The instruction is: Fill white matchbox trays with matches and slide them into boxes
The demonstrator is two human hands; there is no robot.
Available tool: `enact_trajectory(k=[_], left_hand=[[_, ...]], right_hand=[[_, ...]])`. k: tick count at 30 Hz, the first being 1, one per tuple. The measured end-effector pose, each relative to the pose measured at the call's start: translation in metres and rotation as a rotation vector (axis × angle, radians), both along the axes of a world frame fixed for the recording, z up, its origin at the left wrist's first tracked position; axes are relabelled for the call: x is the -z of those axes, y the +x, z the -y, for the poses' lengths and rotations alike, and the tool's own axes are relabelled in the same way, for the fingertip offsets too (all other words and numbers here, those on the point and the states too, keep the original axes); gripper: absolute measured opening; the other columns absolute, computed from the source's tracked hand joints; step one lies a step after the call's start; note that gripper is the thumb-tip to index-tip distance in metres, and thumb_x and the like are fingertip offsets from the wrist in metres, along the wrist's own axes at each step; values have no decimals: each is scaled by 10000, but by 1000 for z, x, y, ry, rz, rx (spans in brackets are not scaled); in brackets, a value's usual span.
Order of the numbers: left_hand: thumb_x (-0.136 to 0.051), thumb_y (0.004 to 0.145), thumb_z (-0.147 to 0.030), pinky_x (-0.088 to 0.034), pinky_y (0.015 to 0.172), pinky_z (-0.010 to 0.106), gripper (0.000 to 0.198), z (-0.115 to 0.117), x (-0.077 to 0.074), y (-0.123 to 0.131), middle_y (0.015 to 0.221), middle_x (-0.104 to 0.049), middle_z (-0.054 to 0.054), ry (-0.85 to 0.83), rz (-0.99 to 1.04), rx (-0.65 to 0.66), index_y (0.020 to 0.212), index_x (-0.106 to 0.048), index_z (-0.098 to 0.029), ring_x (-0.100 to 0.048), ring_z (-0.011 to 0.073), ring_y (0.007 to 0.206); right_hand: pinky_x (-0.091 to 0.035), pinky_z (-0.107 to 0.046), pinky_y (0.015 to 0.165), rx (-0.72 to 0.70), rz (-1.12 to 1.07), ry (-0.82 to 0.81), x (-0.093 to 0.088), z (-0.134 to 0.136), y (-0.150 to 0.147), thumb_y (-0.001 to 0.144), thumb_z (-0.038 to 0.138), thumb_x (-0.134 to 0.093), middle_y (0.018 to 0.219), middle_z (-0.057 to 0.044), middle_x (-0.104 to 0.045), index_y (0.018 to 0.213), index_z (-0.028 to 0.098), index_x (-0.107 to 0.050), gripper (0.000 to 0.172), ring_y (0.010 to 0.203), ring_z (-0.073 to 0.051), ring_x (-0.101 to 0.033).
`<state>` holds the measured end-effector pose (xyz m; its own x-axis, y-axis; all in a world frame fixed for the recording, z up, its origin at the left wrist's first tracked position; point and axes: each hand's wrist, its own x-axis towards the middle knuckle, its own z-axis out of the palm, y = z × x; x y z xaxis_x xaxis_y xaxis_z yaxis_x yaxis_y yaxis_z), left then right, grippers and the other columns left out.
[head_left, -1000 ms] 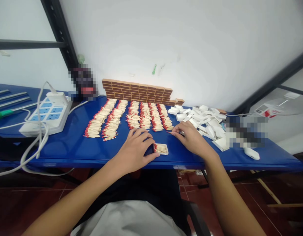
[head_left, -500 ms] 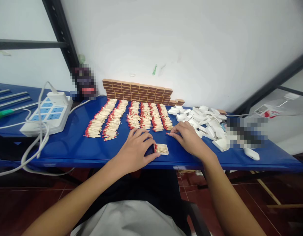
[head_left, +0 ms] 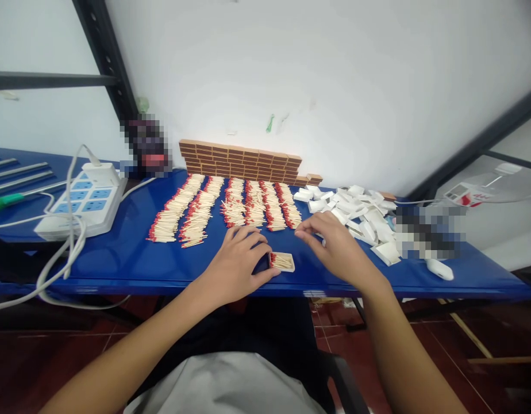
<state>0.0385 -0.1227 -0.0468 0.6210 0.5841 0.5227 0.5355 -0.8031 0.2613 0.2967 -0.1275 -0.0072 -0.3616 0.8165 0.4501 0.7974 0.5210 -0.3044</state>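
Left hand (head_left: 242, 260) lies low on the blue counter (head_left: 131, 261), fingers curled, thumb and forefinger closed on the left end of a small open matchbox tray (head_left: 283, 262). The tray sits flat near the counter's front edge, between the two hands, with a layer of red-tipped matches inside it. A dark patch shows under the curled fingers just left of the tray; what it is cannot be made out. Right hand (head_left: 334, 246) is just right of the tray and apart from it, palm down, thumb and forefinger drawn together in a pinch that points left. The pinch sits at the near end of the rightmost row of loose matches (head_left: 235, 207); whether a match lies between the fingertips cannot be told. The loose matches lie in about six rows running from the hands towards the wall, red heads to the left of each row. Behind them, against the wall, stands a stack of brown matchbox sleeves (head_left: 243, 162), several layers high. To the right of the rows, behind the right hand, is a loose heap of empty white trays (head_left: 360, 215). At the left end of the counter, well apart from the hands, rests a white power strip (head_left: 82, 200) with blue sockets and white cables (head_left: 61, 261) trailing over the front edge. A small white rounded object (head_left: 440, 269) lies near the right end.
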Motion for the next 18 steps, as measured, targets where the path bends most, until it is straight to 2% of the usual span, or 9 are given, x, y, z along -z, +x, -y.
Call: enact_trajectory(k=[2, 6, 10, 14, 18], left_hand=[[-746, 977, -452, -378, 1122, 512, 280, 0, 0, 0, 1223, -738, 87, -4, 0, -2, 1077, -727, -192, -581, 305, 1284], [-748, 974, -451, -385, 1120, 515, 270, 0, 0, -1, 1221, -739, 90, -13, -7, -3, 1073, -728, -200, -580, 309, 1286], [-738, 980, -460, -381, 1128, 515, 276, 0, 0, -1, 1223, -736, 91, -10, -4, -1, 1078, -730, -202, -577, 308, 1293], [-749, 973, -449, -386, 1120, 516, 273, 0, 1, -1, 1214, -739, 87, -7, 1, -3, 1075, -734, -196, -585, 307, 1283], [-748, 974, -453, -383, 1123, 515, 284, 0, 1, 0, 1216, -738, 88, -1, -3, -3, 1073, -731, -187, -584, 307, 1282]], right_hand=[[-472, -452, 853, 56, 18, 19, 5, -15, 13, 1049, 300, -576, 924, -92, -654, 981, 233, -665, 130, 955, -301, -567], [-472, -459, 867, 68, 60, -13, 23, -37, 29, 1010, 300, -615, 908, -93, -649, 966, 234, -701, 118, 959, -313, -570], [-470, -445, 854, 73, 66, -20, 31, -40, 31, 1008, 287, -620, 896, -89, -643, 932, 234, -688, 116, 942, -305, -562], [-464, -438, 853, 88, 63, -9, 31, -40, 31, 1007, 284, -628, 914, -89, -642, 983, 231, -685, 81, 948, -306, -556], [-458, -440, 855, 80, 73, -13, 32, -43, 33, 1015, 282, -611, 889, -85, -625, 930, 228, -673, 118, 938, -302, -549]])
